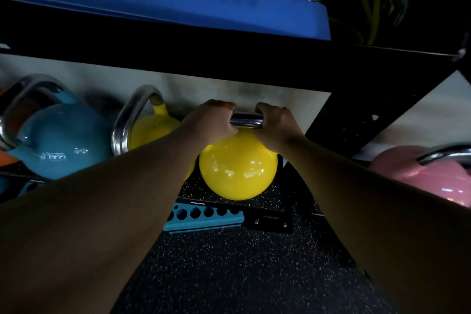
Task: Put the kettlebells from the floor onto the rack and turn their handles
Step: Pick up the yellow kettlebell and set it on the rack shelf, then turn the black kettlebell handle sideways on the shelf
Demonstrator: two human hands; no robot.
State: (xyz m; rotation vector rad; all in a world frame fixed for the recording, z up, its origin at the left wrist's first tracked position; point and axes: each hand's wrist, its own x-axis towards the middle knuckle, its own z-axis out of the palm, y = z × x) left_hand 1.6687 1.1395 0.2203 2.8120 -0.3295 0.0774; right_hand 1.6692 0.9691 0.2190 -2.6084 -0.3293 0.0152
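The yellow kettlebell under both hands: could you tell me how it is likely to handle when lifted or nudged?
The yellow kettlebell is probably heavy for its size: both the left hand and right hand grip its handle. Its glossy, rounded body may roll or rock if nudged. The polished handle could be slippery.

Second yellow kettlebell [150, 130] crowds left; black upright [339, 115] right; shelf beam [229, 64] low overhead.

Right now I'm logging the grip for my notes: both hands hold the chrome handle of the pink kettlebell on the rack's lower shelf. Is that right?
Not quite. The head view shows the left hand and right hand gripping the chrome handle of a yellow kettlebell, not the pink one. The pink kettlebell sits untouched to the right.
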